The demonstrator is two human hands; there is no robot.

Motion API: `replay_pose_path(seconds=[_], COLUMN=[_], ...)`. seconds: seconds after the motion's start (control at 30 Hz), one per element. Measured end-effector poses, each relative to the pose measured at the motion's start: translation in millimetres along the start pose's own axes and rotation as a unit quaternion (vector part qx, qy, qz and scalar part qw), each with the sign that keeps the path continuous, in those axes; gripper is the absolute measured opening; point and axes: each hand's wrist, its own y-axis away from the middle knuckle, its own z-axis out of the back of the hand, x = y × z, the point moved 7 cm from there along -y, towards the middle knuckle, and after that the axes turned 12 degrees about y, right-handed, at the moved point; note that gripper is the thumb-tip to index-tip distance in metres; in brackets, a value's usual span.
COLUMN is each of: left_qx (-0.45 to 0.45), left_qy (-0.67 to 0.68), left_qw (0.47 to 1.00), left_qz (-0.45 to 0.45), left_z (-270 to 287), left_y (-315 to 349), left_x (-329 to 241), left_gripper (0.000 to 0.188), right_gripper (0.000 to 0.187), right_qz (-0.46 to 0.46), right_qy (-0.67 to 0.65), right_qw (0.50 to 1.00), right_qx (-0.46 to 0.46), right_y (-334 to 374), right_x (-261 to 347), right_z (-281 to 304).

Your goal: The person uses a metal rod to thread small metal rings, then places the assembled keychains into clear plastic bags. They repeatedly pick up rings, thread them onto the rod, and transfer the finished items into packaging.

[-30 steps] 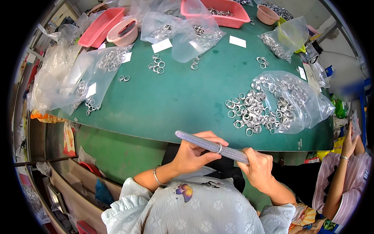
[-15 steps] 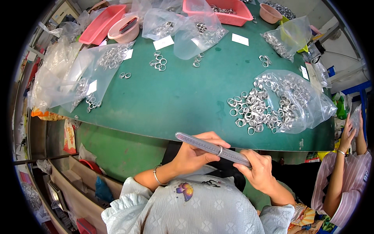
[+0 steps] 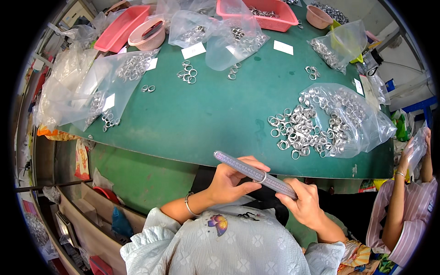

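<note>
A grey tapered ring mandrel (image 3: 238,167) with fine scale marks lies slantwise across my hands, just off the table's near edge. My right hand (image 3: 305,204) is closed round its thicker end. A silver ring (image 3: 263,177) encircles the mandrel. My left hand (image 3: 225,184) pinches this ring between the thumb and fingers, while the narrow tip sticks out beyond the hand. Beyond my right hand, a heap of silver rings (image 3: 300,126) spills from a clear plastic bag (image 3: 373,130) onto the green table (image 3: 201,119).
Small ring groups (image 3: 188,73) lie beside bags and white paper slips (image 3: 283,47) farther back. Pink baskets (image 3: 123,30) and a pink bowl (image 3: 319,17) line the far side. At the right, a co-worker in a striped shirt (image 3: 403,215) holds a clear bag (image 3: 416,146).
The mandrel's tip has shifted slightly right and down slopes a little more steeply. My left hand has moved slightly right with the ring. The co-worker's hands and bag have shifted.
</note>
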Motion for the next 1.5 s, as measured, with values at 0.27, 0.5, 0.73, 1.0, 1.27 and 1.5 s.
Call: replay_pose_path(seconds=[0.27,0.5,0.73,1.0,1.27,1.5], left_qx=[0.037,-0.008,-0.037,-0.1,-0.112,-0.126], left_qy=[-0.014,-0.003,-0.012,0.006,0.022,-0.05], left_qw=[0.999,1.0,0.999,0.995,0.992,0.991], left_qz=[0.014,0.016,0.006,0.016,0.062,0.006], left_z=[1.6,3.0,5.4,5.2,2.6,6.6], left_y=[-2.1,-1.8,-1.0,2.4,6.1,9.0], left_x=[2.1,5.1,6.5,4.1,2.4,8.2], left_gripper=[0.026,0.023,0.023,0.02,0.021,0.021], right_gripper=[0.03,0.029,0.03,0.028,0.026,0.026], right_qz=[0.01,0.01,0.016,-0.003,-0.034,-0.022], right_qy=[0.049,0.117,0.17,0.076,0.015,0.036], right_qw=[0.999,0.992,0.981,0.997,0.998,0.999], right_qx=[-0.005,-0.047,-0.093,-0.011,0.046,0.025], right_y=[1.7,1.7,-0.3,-8.7,-9.1,-9.7], right_x=[2.6,3.2,5.7,0.4,-9.1,-3.6], right_z=[-1.0,-0.4,1.4,1.9,-8.9,-11.8])
